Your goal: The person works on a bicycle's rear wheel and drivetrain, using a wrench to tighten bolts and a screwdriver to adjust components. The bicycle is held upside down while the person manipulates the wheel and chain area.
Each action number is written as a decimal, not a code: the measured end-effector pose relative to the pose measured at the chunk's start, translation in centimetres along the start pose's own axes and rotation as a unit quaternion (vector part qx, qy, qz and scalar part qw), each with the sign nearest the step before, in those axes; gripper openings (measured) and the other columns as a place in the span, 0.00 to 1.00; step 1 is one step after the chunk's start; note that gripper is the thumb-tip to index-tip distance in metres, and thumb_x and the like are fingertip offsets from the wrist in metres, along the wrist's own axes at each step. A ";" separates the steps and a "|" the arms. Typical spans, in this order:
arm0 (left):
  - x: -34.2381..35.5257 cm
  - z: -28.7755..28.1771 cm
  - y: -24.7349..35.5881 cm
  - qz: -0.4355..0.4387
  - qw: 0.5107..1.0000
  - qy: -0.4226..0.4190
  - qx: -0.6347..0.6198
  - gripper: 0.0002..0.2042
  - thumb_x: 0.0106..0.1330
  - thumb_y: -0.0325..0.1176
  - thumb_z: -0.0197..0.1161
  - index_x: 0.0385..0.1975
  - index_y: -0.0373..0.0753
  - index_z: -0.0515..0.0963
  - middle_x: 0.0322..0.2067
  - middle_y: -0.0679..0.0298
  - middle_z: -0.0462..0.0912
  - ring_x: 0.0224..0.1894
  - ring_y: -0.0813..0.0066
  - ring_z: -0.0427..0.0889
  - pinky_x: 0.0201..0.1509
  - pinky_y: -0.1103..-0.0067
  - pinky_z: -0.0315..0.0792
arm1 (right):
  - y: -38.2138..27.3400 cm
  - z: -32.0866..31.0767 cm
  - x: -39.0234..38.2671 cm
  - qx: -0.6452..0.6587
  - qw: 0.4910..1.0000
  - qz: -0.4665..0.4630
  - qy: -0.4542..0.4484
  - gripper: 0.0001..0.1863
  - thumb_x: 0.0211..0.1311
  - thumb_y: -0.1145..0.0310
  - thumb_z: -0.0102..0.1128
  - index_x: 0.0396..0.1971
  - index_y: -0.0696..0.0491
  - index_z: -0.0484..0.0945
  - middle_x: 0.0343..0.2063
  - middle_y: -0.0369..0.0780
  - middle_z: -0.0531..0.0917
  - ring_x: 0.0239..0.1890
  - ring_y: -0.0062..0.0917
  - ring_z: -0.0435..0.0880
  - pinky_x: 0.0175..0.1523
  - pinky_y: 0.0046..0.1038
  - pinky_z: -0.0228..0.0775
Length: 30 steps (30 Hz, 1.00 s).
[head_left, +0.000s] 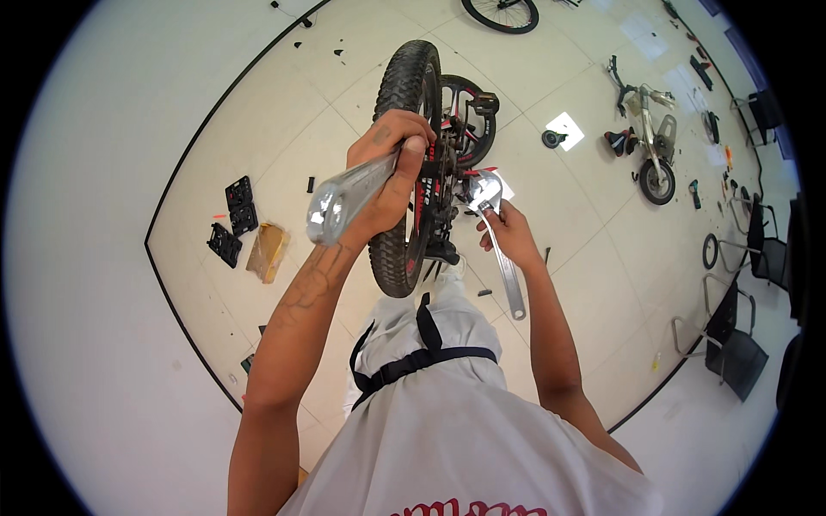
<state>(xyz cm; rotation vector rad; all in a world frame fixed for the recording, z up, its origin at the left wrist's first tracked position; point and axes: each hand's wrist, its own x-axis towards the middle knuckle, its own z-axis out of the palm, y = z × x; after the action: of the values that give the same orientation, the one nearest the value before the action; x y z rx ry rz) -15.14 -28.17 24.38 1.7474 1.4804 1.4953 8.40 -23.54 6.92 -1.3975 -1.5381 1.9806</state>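
Note:
A bicycle wheel with a thick knobby black tyre [394,95] stands upright in front of me, with the bike's dark frame and hub parts just right of it. My left hand [383,176] is closed around a silver wrench [337,206] on the wheel's left side. Its handle end points up toward me, and its head is hidden behind my hand and the wheel. On the other side, my right hand [514,234] grips a silver adjustable wrench [506,273]. That wrench's head is beside the hub area, its handle hanging down toward me; whether its jaws enclose a nut I cannot tell.
Left on the tiled floor lie opened black tool cases [241,205] and a cardboard box [268,252]. A second wheel [501,13] is at the far edge. Rightward are a partly stripped small bike [654,138], a small round part [553,138] and black chairs [736,348].

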 end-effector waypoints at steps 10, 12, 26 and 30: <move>0.3 0.9 -0.1 0.023 1.000 0.020 -0.007 0.12 0.73 0.35 0.51 0.32 0.33 0.72 0.35 0.59 0.78 0.33 0.75 0.73 0.39 0.79 0.69 | -0.7 1.4 1.9 -0.432 0.877 -0.038 0.205 0.32 0.58 0.40 0.60 0.26 0.61 0.77 0.22 0.53 0.82 0.28 0.50 0.83 0.32 0.47 0.74; 0.3 0.9 0.0 0.025 0.999 0.022 -0.002 0.12 0.73 0.35 0.51 0.32 0.33 0.72 0.35 0.59 0.78 0.33 0.75 0.73 0.39 0.79 0.69 | -1.4 1.3 2.3 -0.458 0.865 -0.035 0.203 0.33 0.57 0.38 0.60 0.25 0.61 0.77 0.22 0.53 0.81 0.29 0.49 0.83 0.33 0.47 0.74; 0.1 0.3 -0.3 0.021 0.999 0.023 -0.026 0.11 0.73 0.34 0.50 0.33 0.32 0.73 0.35 0.59 0.77 0.34 0.74 0.73 0.41 0.79 0.69 | 0.4 3.3 1.5 -0.451 0.874 -0.099 0.149 0.14 0.66 0.65 0.54 0.33 0.63 0.72 0.24 0.57 0.81 0.29 0.53 0.82 0.34 0.49 0.74; 0.2 0.3 -0.1 0.018 1.000 0.015 -0.009 0.11 0.73 0.34 0.50 0.33 0.33 0.73 0.35 0.60 0.77 0.33 0.74 0.72 0.41 0.79 0.69 | -1.1 3.3 0.8 -0.490 0.855 -0.057 0.159 0.14 0.66 0.62 0.54 0.34 0.61 0.74 0.25 0.54 0.82 0.30 0.50 0.84 0.35 0.48 0.76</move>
<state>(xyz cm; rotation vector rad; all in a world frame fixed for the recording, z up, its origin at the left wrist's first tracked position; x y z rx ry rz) -14.89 -27.85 24.31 1.7564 1.4523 1.5548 5.01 -24.52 7.38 -1.7464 -2.4935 0.7543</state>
